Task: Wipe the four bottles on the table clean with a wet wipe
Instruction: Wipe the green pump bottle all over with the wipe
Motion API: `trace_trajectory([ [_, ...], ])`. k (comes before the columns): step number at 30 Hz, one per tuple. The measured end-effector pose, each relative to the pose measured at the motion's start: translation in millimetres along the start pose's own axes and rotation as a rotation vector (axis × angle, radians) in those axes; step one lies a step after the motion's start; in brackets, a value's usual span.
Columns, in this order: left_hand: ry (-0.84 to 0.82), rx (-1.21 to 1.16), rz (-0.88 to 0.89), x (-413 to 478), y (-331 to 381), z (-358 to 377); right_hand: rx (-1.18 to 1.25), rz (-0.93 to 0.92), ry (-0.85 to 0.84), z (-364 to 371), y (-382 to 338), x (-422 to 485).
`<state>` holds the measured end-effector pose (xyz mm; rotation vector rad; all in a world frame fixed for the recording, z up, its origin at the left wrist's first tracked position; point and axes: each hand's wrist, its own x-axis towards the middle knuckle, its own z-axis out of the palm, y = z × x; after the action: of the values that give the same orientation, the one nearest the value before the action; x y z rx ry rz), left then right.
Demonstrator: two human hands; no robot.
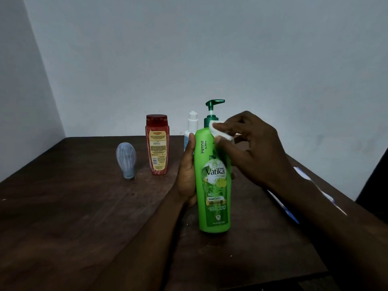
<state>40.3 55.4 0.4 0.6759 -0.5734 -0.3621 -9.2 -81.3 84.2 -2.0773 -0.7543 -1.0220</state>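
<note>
A tall green pump bottle (214, 185) is held upright above the dark wooden table (73, 206). My left hand (186, 175) grips its left side at mid-height. My right hand (249, 148) pinches a white wet wipe (218, 130) and presses it against the bottle's shoulder, just below the dark green pump. Behind, a red bottle (157, 144) stands upright, a white bottle (191, 127) is partly hidden behind the green one, and a small grey-blue bottle (126, 159) stands on its cap at the left.
A white and blue flat packet (302, 181) lies along the table's right edge, partly under my right forearm. Pale walls meet in a corner behind the table. A dark object stands at the far right edge.
</note>
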Motion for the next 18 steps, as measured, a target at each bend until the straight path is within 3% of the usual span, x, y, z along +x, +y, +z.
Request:
trace_trajectory([
  [6,0.036,-0.031,0.01,1,1,-3,-0.047,-0.103,0.031,14,7,-1],
  [18,0.087,0.016,-0.047,-3,8,-1,-0.248,-0.31,-0.289,25,-7,-61],
])
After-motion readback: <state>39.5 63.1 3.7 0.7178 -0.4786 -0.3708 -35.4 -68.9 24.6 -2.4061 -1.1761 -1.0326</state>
